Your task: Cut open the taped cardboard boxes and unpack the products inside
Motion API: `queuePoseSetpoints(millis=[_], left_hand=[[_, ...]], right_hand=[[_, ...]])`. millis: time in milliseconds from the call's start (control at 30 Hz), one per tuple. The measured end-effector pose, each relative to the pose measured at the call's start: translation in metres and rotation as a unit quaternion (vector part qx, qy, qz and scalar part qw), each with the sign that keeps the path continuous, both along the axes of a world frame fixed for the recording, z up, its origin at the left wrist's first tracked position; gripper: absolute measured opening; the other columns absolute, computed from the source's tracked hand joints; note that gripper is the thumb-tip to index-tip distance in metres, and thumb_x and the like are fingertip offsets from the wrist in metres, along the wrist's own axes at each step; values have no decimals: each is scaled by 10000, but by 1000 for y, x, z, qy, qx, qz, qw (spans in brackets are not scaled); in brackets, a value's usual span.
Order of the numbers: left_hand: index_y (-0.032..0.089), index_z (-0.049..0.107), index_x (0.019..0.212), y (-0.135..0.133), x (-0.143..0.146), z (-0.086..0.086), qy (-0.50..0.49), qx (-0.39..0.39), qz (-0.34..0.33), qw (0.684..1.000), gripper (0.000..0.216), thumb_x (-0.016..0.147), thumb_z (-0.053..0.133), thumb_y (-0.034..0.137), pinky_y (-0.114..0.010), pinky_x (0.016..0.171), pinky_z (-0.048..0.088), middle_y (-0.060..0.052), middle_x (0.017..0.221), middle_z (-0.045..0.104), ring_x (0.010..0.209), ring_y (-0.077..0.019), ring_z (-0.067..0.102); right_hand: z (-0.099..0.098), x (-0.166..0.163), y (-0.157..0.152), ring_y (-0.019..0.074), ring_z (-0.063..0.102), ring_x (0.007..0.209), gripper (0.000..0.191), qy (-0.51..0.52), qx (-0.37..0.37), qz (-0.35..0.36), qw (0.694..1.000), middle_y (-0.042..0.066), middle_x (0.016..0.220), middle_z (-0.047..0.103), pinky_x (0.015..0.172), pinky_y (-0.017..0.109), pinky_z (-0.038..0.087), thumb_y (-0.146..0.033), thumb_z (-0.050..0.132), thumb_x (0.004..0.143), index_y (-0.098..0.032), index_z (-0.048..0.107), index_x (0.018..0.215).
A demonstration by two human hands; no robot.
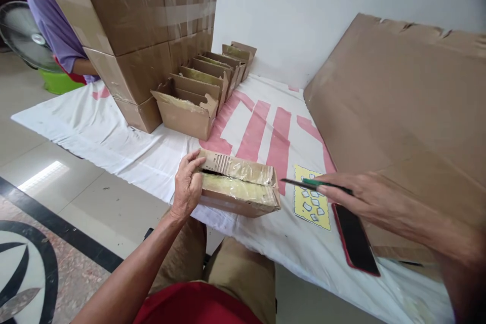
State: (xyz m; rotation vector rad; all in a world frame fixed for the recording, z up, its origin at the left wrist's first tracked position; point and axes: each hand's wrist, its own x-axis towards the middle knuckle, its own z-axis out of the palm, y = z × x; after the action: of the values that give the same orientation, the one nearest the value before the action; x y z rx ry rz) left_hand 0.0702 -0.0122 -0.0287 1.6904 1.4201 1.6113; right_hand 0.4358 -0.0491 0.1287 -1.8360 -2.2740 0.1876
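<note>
A small cardboard box (243,187) sealed with clear tape lies on the white printed sheet (152,157) on the floor, just in front of my knees. My left hand (187,185) is closed on the box's left end, fingers curled over its top edge. My right hand (364,197) is to the right of the box, closed on a thin green-handled blade (311,184) whose tip points at the box's right end without touching it.
A red-cased phone (355,238) lies face up under my right wrist. A row of opened small boxes (201,86) runs back beside a stack of large taped cartons (140,35). Flattened cardboard (402,106) leans at right. Another person (61,35) and a fan (23,33) are at far left.
</note>
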Motion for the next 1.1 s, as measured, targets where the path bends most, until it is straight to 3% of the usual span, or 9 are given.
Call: queuePoseSetpoints(millis=[100,200,300,367,433,567,700,900,1100], left_hand=[[192,710,1073,1,0,0,42,17,18,999,424,783,427,66,-435,1125,511,-95,1321,640,1281,-234,608],[180,693,1093,-2,0,5,100,59,66,991,391,811,442,79,-440,1042,541,-115,1207,642,1170,-240,632],[182,699,1085,-8,-3,19,204,106,83,970,324,854,486,100,-454,955,532,-104,1065,669,1034,-254,633],[195,711,1032,-13,-7,31,281,124,52,950,261,881,513,115,-444,910,509,-82,980,699,955,-252,624],[200,717,972,-17,-11,43,352,125,0,928,220,901,522,128,-440,888,483,-68,925,725,923,-256,612],[202,700,873,-17,-15,63,473,69,-87,874,202,892,514,123,-459,860,440,-68,863,740,925,-285,598],[201,676,882,-16,-12,77,545,7,-122,830,174,875,517,130,-467,850,428,-91,917,741,959,-305,598],[154,674,1053,-6,-10,91,579,-61,-173,794,277,869,467,148,-484,900,458,-141,976,745,1051,-342,617],[186,704,1145,19,-21,93,457,-100,-224,855,460,710,554,180,-426,887,493,-81,972,724,993,-296,622]], right_hand=[[-34,7,-30,261,749,805,401,57,-12,-64,996,66,998,817,657,347,544,-501,505,971,-253,792,1101],[-107,-6,-60,298,764,901,408,48,51,-159,985,107,1076,807,722,385,574,-460,487,953,-205,766,1108],[-173,-22,-78,313,747,947,374,-7,49,-167,985,138,1059,790,770,407,573,-392,498,941,-184,753,1119],[-191,-28,-80,341,729,970,365,-24,52,-147,987,152,1033,780,826,455,562,-385,512,939,-167,751,1107],[-182,-32,-76,353,715,981,366,4,80,-125,989,155,1029,771,857,483,549,-423,520,954,-163,750,1070],[-123,-51,-58,281,696,1011,353,114,160,-58,979,119,1079,745,889,413,539,-451,501,1012,-195,725,1108],[-82,-89,-37,276,672,997,262,83,156,-12,984,99,1048,716,885,415,517,-413,602,962,-212,735,1066],[-78,-113,-24,283,662,974,99,71,92,-26,993,72,986,716,861,428,487,-316,699,851,-222,714,824],[-78,-104,-25,278,674,1078,295,170,45,-24,984,104,1164,730,948,422,502,-335,661,828,-203,708,1088]])
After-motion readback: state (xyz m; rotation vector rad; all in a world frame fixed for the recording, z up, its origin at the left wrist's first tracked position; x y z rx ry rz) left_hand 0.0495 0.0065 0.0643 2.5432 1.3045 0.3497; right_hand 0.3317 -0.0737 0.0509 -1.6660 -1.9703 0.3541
